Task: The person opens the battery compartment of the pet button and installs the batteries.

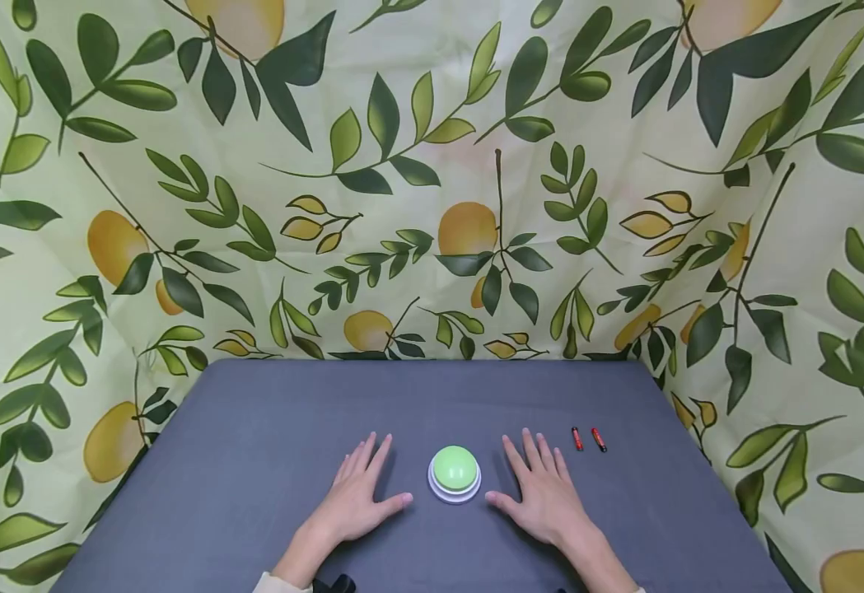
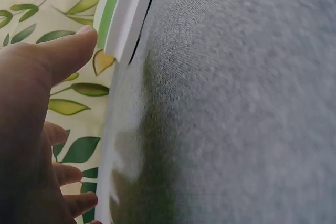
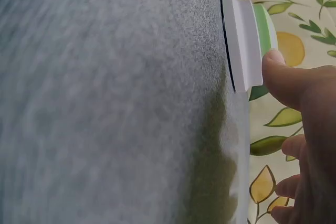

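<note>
Our left hand (image 1: pixel 353 502) and right hand (image 1: pixel 546 504): fingers spread wide, holding nothing | green-domed push button (image 1: pixel 455 469) between them, small gap beside each thumb | two red batteries (image 1: pixel 599 440) right of our right fingers, inside blue-grey tabletop (image 1: pixel 328 403) edge | fruit-print fabric (image 1: pixel 417 91) behind far edge

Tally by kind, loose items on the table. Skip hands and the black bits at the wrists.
Green-domed button on a white base: 1
Small red-and-black cylinders, likely batteries: 2
Total: 3
</note>
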Available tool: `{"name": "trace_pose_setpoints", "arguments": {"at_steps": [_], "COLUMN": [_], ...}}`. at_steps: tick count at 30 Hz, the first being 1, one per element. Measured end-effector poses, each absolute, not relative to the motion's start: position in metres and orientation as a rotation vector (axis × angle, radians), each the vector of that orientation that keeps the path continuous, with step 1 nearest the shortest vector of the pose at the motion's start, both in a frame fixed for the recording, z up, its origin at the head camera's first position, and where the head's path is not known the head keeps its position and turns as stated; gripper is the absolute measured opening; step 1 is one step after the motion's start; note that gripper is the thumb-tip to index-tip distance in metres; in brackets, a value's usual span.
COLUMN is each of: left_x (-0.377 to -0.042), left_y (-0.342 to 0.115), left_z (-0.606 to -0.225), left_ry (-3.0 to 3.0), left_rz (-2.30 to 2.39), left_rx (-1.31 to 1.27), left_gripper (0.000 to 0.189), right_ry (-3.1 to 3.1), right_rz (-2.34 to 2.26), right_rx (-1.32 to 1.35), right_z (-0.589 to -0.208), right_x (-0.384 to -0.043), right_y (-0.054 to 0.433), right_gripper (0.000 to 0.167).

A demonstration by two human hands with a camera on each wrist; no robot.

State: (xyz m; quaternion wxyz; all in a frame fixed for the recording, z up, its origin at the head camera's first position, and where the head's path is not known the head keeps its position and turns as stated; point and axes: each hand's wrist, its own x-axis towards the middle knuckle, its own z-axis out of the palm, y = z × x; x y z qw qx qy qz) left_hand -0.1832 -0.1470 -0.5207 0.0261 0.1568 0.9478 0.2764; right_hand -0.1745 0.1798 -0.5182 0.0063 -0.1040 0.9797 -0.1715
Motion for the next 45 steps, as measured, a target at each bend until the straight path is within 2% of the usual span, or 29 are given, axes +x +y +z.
{"name": "trace_pose_setpoints", "arguments": {"at_steps": [13, 26, 45], "left_x": [-0.179, -0.186, -0.196], "left_y": [-0.133, -0.113, -0.089], "left_z": [-0.526, -0.524, -0.525], "left_ry": [2.835, 2.866, 2.760], "left_rz": [1.081, 1.171, 1.274], "left_rx": [0.474, 0.590, 0.653], "left_gripper": [0.085, 0.077, 0.075], "right_ry": [3.014, 2.930, 2.861], "right_rz": [-0.723, -0.896, -1.211], "right_rx": [-0.402, -0.462, -0.547], "right_z": [-0.525, -0.524, -0.534], "right_x": [-0.175, -0.183, -0.193], "right_y": [0.166, 0.156, 0.139], "right_gripper": [0.094, 0.095, 0.078]}}
